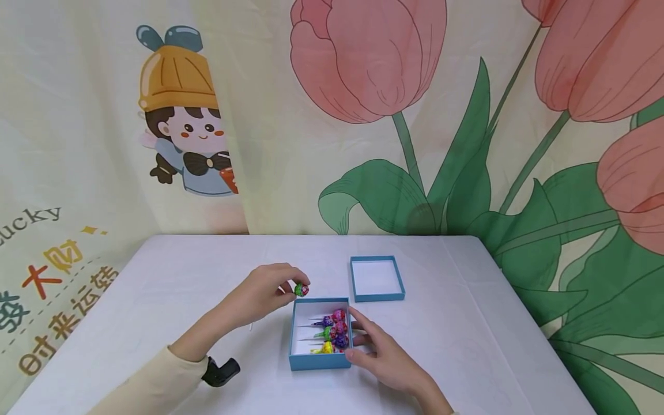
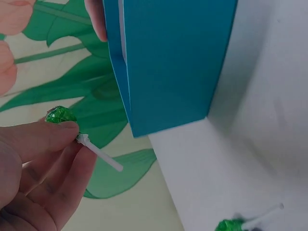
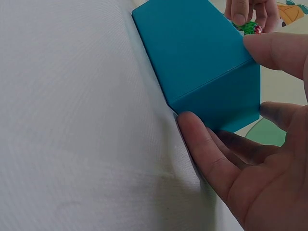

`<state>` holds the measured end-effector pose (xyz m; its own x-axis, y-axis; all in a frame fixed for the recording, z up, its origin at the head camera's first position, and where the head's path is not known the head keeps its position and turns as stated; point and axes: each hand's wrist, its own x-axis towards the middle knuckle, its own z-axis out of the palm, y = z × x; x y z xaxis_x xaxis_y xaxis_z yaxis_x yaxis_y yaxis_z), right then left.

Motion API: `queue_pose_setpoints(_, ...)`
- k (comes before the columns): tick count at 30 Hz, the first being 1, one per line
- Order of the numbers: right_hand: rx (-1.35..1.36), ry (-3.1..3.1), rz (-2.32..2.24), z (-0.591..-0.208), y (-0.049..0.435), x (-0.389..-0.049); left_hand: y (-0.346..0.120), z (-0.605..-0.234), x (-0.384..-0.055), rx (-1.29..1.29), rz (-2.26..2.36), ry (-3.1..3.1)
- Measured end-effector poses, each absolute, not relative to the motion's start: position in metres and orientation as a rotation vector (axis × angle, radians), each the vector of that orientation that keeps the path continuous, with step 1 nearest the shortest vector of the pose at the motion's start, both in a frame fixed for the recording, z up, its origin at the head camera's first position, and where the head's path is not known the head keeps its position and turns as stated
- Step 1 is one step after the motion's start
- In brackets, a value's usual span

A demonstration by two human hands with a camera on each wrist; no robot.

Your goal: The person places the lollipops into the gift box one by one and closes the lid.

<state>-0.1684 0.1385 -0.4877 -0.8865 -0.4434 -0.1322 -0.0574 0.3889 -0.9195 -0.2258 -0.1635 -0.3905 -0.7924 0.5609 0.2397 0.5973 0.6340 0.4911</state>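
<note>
My left hand [image 1: 267, 291] pinches a green-wrapped lollipop [image 1: 301, 290] between thumb and fingers, above the far left corner of an open blue box [image 1: 320, 361]. Its white stick shows in the left wrist view. Inside the box several lollipops [image 1: 328, 333] in purple, green, pink and yellow wrappers lie toward the right side, sticks pointing left. My right hand [image 1: 384, 354] holds the box at its right side, thumb at the near corner and fingers along the wall. In the left wrist view another green lollipop [image 2: 231, 225] lies on the table, partly cut off.
A shallow blue lid [image 1: 377, 297] with a white inside lies behind the box to the right. White cloth covers the table [image 1: 456, 346]. A printed curtain [image 1: 275, 144] with tulips hangs behind it. A black device [image 1: 220, 372] sits at my left wrist.
</note>
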Motion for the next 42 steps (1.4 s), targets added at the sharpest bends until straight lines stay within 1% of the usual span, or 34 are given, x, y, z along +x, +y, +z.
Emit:
queue_pose_setpoints(8, -0.440, 2.292, -1.497, -0.488, 0.138, -0.170, -0.142, -0.395, -0.226, -1.070, -0.898, -2.741)
queue_pose_setpoints(16, -0.445, 2.291, -1.489, -0.489, 0.138, -0.171, -0.129, -0.408, -0.226, -1.154, -0.913, -2.730)
queue_pose_setpoints(27, -0.434, 2.273, -1.490, -0.488, 0.139, -0.170, -0.126, -0.430, -0.228, -1.188, -0.841, -2.834)
queue_pose_setpoints(42, -0.444, 2.268, -1.493, -0.488, 0.139, -0.170, -0.119, -0.440, -0.231, -1.278, -0.801, -2.838)
